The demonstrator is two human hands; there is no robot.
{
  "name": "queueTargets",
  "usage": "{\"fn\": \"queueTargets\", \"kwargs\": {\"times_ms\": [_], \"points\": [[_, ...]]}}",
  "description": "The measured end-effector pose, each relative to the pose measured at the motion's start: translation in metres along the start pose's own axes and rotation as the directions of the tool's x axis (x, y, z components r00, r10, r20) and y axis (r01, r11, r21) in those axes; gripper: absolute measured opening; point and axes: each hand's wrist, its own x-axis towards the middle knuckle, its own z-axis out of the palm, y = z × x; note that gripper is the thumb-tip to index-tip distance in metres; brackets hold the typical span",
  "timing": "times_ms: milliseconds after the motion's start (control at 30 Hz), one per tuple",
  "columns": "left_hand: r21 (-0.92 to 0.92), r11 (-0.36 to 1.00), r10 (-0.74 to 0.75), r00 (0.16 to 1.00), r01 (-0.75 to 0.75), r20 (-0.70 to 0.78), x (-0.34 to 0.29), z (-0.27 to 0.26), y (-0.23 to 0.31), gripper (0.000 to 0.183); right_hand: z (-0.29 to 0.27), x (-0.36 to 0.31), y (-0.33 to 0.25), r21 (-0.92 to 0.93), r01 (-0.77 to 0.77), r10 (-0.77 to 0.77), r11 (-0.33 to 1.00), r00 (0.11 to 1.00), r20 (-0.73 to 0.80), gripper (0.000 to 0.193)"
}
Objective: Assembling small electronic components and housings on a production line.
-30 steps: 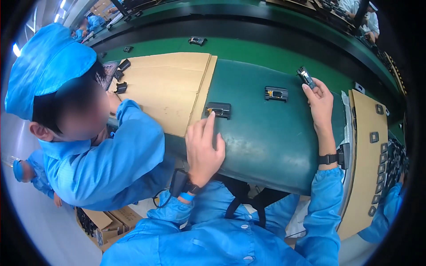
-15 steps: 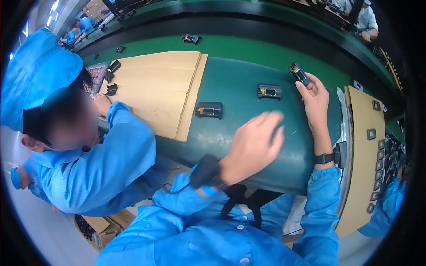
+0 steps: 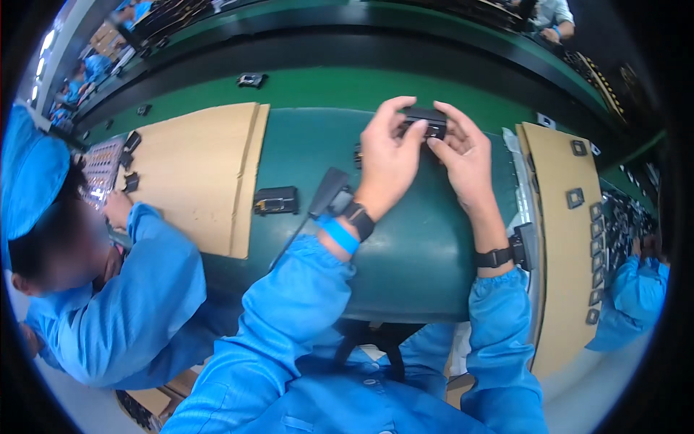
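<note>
A small black electronic housing (image 3: 426,116) is held up between my two hands over the far part of the green mat (image 3: 405,249). My left hand (image 3: 390,155) grips its left end, thumb pressed on the near face. At the other end, the fingers and thumb of my right hand (image 3: 466,155) close round it. My hands cover much of its face. Another black housing (image 3: 276,200) lies on the mat left of my left forearm. Just beside my left hand, a further housing (image 3: 357,155) shows only in part.
To the left, a co-worker in blue (image 3: 137,267) reaches over a cardboard sheet (image 3: 195,166) with several black parts on it. One housing (image 3: 251,79) rests on the green strip beyond. On the right, another cardboard board (image 3: 560,260) carries several small dark frames.
My left hand has moved up to the housing that my right hand was holding alone, and now grips it too. My right hand has shifted left. The view has turned somewhat.
</note>
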Motion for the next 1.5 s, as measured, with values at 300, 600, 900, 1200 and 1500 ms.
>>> {"fn": "queueTargets", "kwargs": {"times_ms": [300,600,900,1200,1500], "points": [[-0.041,0.996,-0.081,0.997,0.082,0.010,0.003,0.000,0.014,0.026,-0.012,-0.001,-0.006,0.043,0.010,-0.009,0.999,0.999,-0.041,0.030],[-0.062,0.997,-0.036,0.999,0.036,0.009,0.000,0.002,0.016,0.027,-0.011,-0.004,-0.007,0.027,0.070,-0.069,0.997,0.996,-0.050,0.028],[-0.072,0.997,0.018,0.998,-0.014,0.056,-0.002,0.010,0.022,0.034,-0.012,-0.002,-0.012,0.022,0.116,-0.115,0.993,0.992,-0.048,0.029],[-0.152,0.985,-0.066,0.992,0.082,0.108,-0.001,0.009,0.020,0.029,-0.025,-0.029,-0.024,-0.020,0.059,-0.061,0.998,0.994,-0.087,0.029],[-0.168,0.978,-0.103,0.988,0.121,0.115,-0.005,0.011,0.039,0.028,-0.163,-0.088,-0.099,-0.966,-0.244,-0.441,0.081,0.861,-0.254,0.042]]}}
